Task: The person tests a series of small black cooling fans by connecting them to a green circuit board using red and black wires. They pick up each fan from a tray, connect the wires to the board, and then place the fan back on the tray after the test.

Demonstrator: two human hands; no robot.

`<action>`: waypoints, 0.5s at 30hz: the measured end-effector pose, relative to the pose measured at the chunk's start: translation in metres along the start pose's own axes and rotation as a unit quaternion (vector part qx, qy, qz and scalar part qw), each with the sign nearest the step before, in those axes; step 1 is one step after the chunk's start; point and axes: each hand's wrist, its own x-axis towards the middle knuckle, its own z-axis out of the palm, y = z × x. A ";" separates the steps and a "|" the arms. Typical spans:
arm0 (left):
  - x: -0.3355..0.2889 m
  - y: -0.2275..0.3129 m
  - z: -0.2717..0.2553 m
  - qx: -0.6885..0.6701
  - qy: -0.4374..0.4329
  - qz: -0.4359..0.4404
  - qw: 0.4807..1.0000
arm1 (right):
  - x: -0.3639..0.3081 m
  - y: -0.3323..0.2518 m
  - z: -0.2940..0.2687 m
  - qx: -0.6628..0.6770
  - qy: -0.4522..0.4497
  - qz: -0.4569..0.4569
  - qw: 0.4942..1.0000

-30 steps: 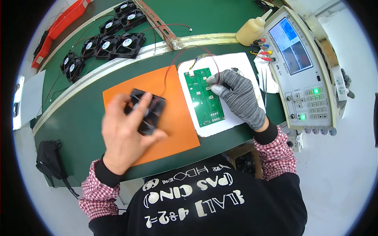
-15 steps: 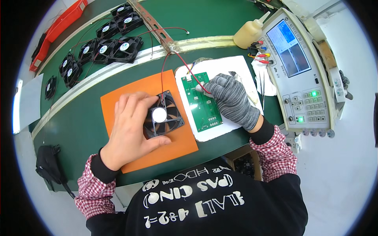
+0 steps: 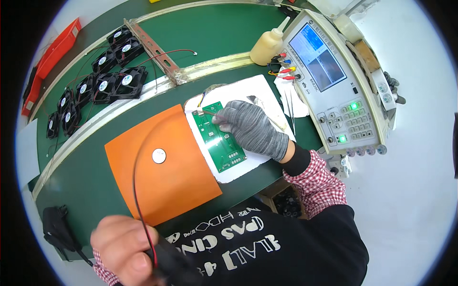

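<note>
The fan (image 3: 179,267) has left the orange mat (image 3: 176,188): I see the left hand (image 3: 125,250) gripping it, blurred, before the sweater (image 3: 315,243). A white disc (image 3: 159,156) now shows on the mat, while the gloved right hand (image 3: 253,128) still pinches the wire (image 3: 135,183) over the board (image 3: 222,153).

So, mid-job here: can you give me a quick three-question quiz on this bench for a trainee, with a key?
1. Which hand wears the grey glove?
2. True or false: the white disc lies on the green board.
3. What runs from the left hand to the gloved one? a) tweezers b) a cable c) a strap

Key:
1. The right hand.
2. False; it lies on the orange mat.
3. b
</note>
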 end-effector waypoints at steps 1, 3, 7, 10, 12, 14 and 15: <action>-0.001 0.008 -0.004 -0.150 0.045 -0.050 0.986 | 0.000 -0.003 0.003 0.000 0.013 0.016 1.000; 0.000 0.009 -0.010 -0.437 0.006 -0.223 0.871 | -0.003 0.002 0.005 0.016 0.029 -0.001 0.999; -0.002 0.010 -0.017 -0.138 0.022 -0.255 0.957 | -0.005 -0.002 0.005 0.037 0.033 0.007 0.999; -0.005 0.032 -0.021 0.366 0.018 -0.151 0.918 | -0.007 -0.001 0.008 0.033 0.044 0.018 0.998; -0.007 -0.014 -0.003 0.521 0.228 0.156 0.808 | -0.008 -0.001 0.008 0.015 0.055 0.018 0.998; 0.006 -0.021 -0.005 0.435 0.131 0.200 0.868 | -0.008 0.000 0.010 0.006 0.047 0.019 0.999; 0.020 -0.023 -0.005 0.375 0.070 0.205 0.901 | -0.008 0.000 0.009 0.002 0.046 0.022 0.999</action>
